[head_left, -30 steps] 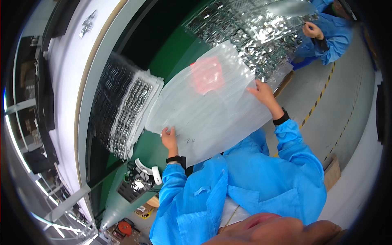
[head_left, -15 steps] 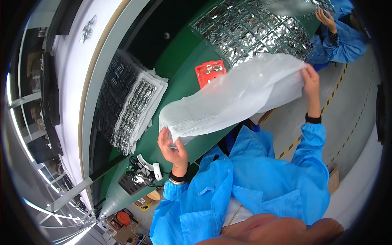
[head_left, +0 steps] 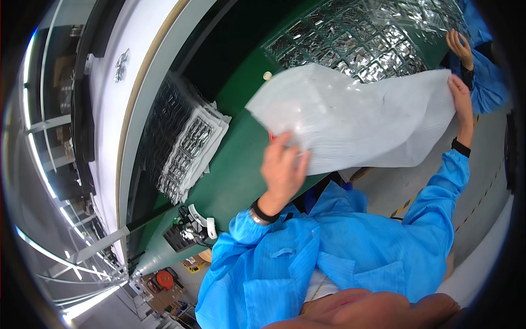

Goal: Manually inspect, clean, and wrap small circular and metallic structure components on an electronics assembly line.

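A wide, white, translucent packing sheet (head_left: pixel 356 123) stretches in front of me over the green table, its upper left corner loose and lifted. My right hand (head_left: pixel 461 101) pinches the sheet's right corner between closed fingers. My left hand (head_left: pixel 282 170) is at the sheet's lower left edge, its fingers smeared by motion; whether they grip the edge I cannot tell. Just a sliver of a red tray (head_left: pixel 271 136) peeks out beside the left fingertips, the remainder covered by the sheet.
Clear trays of shiny metal parts (head_left: pixel 339 41) cover the table's far side. Black trays and white cloth-like layers with metal pieces (head_left: pixel 192 142) are stacked at left. A white curved device with cables (head_left: pixel 200 222) lies nearer. A co-worker's hand (head_left: pixel 460 49) is at far right.
The sheet has shifted right and spread, now covering most of the red tray. My left hand moved right and away from the sheet's left corner; my right hand moved right, still holding its corner.
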A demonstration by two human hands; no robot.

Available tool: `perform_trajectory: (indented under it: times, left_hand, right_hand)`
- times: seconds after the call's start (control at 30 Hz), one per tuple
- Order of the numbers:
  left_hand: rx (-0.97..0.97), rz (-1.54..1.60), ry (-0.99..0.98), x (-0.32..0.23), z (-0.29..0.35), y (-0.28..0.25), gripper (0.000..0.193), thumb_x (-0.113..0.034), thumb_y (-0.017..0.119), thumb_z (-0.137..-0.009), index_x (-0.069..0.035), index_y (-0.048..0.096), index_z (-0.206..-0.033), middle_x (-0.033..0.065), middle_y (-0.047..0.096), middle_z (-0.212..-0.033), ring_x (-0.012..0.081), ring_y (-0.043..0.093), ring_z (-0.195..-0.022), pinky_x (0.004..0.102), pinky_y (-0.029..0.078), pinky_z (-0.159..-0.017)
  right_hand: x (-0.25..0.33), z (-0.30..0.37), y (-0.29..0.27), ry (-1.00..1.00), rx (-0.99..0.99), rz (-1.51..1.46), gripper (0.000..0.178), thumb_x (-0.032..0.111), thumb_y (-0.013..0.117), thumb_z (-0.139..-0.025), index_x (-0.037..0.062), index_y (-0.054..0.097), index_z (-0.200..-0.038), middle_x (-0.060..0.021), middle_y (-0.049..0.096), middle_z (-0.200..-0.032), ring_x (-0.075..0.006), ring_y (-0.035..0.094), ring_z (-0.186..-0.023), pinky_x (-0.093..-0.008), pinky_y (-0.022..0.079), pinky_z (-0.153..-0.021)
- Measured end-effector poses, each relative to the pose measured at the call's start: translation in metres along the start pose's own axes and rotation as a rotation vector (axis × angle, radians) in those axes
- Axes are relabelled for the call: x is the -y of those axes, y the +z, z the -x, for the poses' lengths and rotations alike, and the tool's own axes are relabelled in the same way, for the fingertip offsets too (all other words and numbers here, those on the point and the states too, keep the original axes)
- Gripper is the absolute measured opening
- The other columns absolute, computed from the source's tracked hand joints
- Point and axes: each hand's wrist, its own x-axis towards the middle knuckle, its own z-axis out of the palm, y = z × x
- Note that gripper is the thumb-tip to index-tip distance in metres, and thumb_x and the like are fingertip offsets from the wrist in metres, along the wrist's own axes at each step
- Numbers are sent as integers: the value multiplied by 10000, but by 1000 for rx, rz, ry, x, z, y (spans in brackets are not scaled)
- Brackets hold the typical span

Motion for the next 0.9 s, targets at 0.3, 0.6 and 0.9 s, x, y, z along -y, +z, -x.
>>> perform_trajectory:
  times: [0.3, 0.6, 0.9]
  left_hand:
    - [292, -98, -67, 42, -38, 94, 453, -242, 726, -747, -51, 563, -1124, 182, 553, -1160, 361, 550, -1029, 409, 482, -847]
    - [624, 90, 199, 73, -44, 139, 439, -319, 663, -804, -68, 604, -1159, 144, 533, -1247, 411, 343, -1289, 493, 270, -1076]
    - [1310, 576, -123, 58, -58, 142, 225, -190, 641, -844, 8, 607, -945, -1, 569, -695, 95, 490, -622, 269, 404, -560]
  right_hand:
    - [-85, -27, -7, 182, 324, 341, 270, 168, 538, -915, 7, 601, -1123, 11, 610, -966, -77, 543, -826, -193, 418, -741]
    - [-91, -52, 47, 366, 543, 56, 328, 208, 594, -897, 15, 581, -1161, -27, 625, -1011, -67, 566, -906, -211, 437, -807]
    - [-88, -83, 44, 239, 110, -675, 265, 135, 535, -931, 33, 565, -1174, -62, 640, -1057, -150, 631, -938, -272, 523, -809]
